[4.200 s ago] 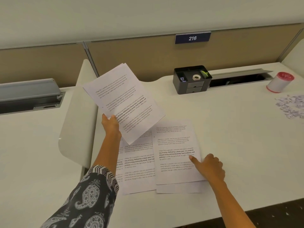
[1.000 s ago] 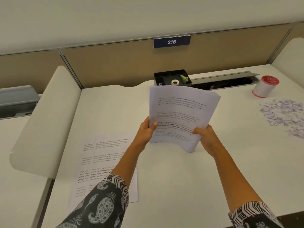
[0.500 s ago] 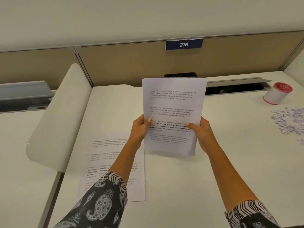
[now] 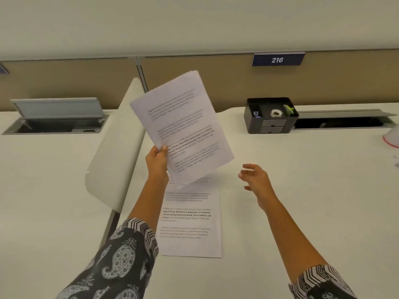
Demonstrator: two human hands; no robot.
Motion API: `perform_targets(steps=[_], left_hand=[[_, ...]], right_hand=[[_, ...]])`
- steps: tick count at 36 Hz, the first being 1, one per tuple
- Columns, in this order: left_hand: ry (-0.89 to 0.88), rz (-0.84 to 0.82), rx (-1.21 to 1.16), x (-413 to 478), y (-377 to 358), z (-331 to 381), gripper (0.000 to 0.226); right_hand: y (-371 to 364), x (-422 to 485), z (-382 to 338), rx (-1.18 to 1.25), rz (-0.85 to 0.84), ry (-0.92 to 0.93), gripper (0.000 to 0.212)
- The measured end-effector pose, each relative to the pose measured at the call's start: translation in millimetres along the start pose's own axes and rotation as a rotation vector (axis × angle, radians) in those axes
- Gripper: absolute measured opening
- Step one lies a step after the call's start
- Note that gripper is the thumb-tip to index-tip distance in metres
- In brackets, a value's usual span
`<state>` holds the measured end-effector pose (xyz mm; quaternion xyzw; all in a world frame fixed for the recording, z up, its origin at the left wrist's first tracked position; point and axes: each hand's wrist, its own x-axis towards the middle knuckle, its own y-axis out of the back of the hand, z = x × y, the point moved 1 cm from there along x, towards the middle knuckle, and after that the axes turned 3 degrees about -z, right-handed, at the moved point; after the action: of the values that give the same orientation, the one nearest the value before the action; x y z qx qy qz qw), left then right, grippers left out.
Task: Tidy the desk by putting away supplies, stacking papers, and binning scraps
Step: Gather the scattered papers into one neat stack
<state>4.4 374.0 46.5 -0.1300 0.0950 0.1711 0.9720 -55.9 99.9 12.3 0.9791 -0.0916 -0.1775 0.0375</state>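
On my feed, the left hand (image 4: 156, 160) was raised over the desk (image 4: 302, 201), gripping a sheaf (image 4: 183, 126) of printed pages by its lower left edge, thumb on the front and fingers curled behind. The sheaf hung in the air, tilted with its top leaning left, clear of the desk.

The right hand (image 4: 254, 178) hovered low over the bare desk to the right of the sheaf. Its fingers were loosely spread and held nothing, and I saw it touching neither paper nor desk.

More printed sheets (image 4: 192, 223) lay flat on the desk between the two forearms, directly under the sheaf, whose lower corner hid their top edge. I could not tell how many sheets lay there.

At the back of the desk stood a black organizer (image 4: 271, 117) with a tape roll (image 4: 276, 113) and something green (image 4: 289, 109) in its top compartments and two small drawers in front. Just to its right ran an open cable tray (image 4: 343, 120). A white tub with a red rim (image 4: 391, 137) was cut off at the right edge.

A white divider (image 4: 116, 147) stood to the left of the sheaf, and a blue sign (image 4: 277, 60) on the partition read 216.
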Motion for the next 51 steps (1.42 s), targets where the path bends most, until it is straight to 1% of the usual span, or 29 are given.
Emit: perform_targets(steps=[3, 6, 11, 13, 15, 18, 22, 25, 27, 32, 36, 41, 47, 51], left_hand=[[0.034, 0.051, -0.088, 8, 14, 6, 0.013], [0.065, 0.075, -0.168, 15, 24, 14, 0.016], [0.093, 0.108, -0.228, 26, 36, 31, 0.016], [0.092, 0.104, -0.235, 30, 41, 37, 0.015], [0.097, 0.095, -0.243, 34, 46, 40, 0.015], [0.107, 0.090, -0.246, 39, 52, 43, 0.014], [0.121, 0.080, -0.241, 41, 58, 43, 0.014], [0.131, 0.075, -0.231, 43, 63, 41, 0.015], [0.137, 0.075, -0.232, 44, 65, 40, 0.015], [0.145, 0.085, -0.219, 47, 69, 40, 0.014], [0.158, 0.087, -0.210, 49, 68, 37, 0.015], [0.152, 0.064, -0.209, 48, 61, 34, 0.015], [0.150, 0.032, -0.203, 47, 55, 28, 0.016], [0.150, 0.028, -0.188, 46, 52, 25, 0.025]], right_hand=[[-18, -6, 19, -0.110, -0.014, -0.098, 0.030], [-36, -15, 37, -0.246, -0.001, -0.143, 0.032], [-71, -27, 54, -0.663, 0.032, -0.121, 0.046], [-86, -34, 53, -0.839, 0.048, -0.074, 0.051], [-105, -42, 53, -0.993, 0.033, 0.036, 0.054], [-139, -56, 57, -1.133, -0.078, 0.181, 0.059], [-182, -70, 67, -1.218, -0.238, 0.269, 0.069], [-204, -76, 78, -1.280, -0.343, 0.253, 0.079], [-210, -77, 84, -1.335, -0.368, 0.252, 0.085], [-197, -69, 83, -1.353, -0.350, 0.222, 0.090], [-171, -55, 77, -1.351, -0.320, 0.168, 0.092], [-125, -39, 72, -1.324, -0.296, 0.083, 0.094], [-65, -29, 64, -1.283, -0.226, -0.029, 0.094], [-22, -23, 60, -1.229, -0.216, -0.111, 0.092]])
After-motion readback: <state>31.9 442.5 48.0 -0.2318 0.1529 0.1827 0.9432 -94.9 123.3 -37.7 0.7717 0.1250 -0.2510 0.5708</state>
